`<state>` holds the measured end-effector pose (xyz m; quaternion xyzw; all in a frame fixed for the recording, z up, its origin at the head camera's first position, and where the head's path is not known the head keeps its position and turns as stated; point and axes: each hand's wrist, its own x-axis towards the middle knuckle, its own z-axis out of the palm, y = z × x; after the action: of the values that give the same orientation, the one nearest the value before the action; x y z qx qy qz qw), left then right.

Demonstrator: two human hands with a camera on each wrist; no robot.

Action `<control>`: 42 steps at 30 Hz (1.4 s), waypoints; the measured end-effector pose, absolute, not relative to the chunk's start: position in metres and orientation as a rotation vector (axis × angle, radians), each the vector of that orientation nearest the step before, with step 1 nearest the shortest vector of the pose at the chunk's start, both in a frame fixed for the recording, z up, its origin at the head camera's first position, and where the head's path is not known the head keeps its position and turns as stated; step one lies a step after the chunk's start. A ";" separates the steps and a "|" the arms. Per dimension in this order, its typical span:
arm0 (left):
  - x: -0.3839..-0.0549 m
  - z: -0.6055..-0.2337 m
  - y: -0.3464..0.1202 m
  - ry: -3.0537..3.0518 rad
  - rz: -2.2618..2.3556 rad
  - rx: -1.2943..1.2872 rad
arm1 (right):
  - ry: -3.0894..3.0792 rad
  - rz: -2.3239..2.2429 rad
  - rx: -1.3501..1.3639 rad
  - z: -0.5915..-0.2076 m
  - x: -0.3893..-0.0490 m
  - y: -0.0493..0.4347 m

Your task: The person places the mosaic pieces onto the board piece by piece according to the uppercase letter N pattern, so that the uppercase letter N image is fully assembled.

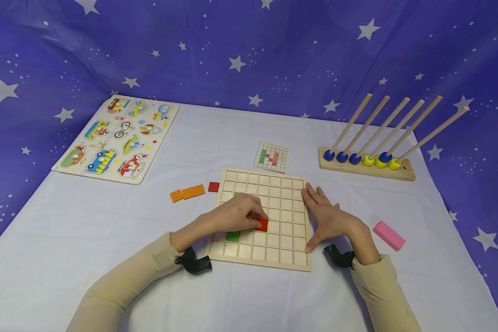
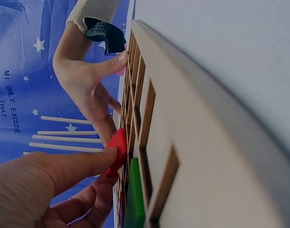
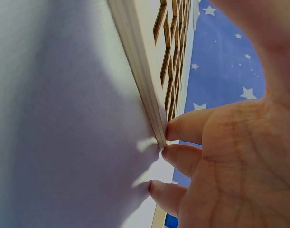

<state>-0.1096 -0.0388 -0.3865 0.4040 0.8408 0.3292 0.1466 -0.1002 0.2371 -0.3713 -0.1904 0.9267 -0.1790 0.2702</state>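
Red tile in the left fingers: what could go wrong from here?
The red tile looks tilted in the left fingers, so it might catch on the grid of the board. Those fingers could nudge the nearby green tiles. The right fingers touch only one edge, so the board might shift.

Orange square tiles (image 1: 188, 192): 3
Red square tiles (image 1: 213, 186), green square tiles (image 1: 233, 236): 2 each showing, possibly more hidden
Blue round beads (image 1: 342, 157): 4
Yellow round beads (image 1: 394, 163): 3
Slim wooden rods (image 1: 350, 123): 6
Pink rectangular block (image 1: 389, 235): 1
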 end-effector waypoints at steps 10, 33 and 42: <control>-0.108 -0.386 -0.039 2.460 0.911 1.182 | 2.497 -0.479 -0.505 -0.371 -0.100 0.237; -0.108 -0.389 -0.039 2.520 0.877 1.192 | 2.496 -0.488 -0.495 -0.370 -0.099 0.236; -0.132 -0.368 -0.069 2.639 0.954 0.919 | 2.499 -0.480 -0.505 -0.372 -0.100 0.237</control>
<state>-0.1319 -0.0692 -0.3685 0.3098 0.8898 0.3217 0.0941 -0.1001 0.2371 -0.3719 -0.1874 0.9275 -0.1781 0.2702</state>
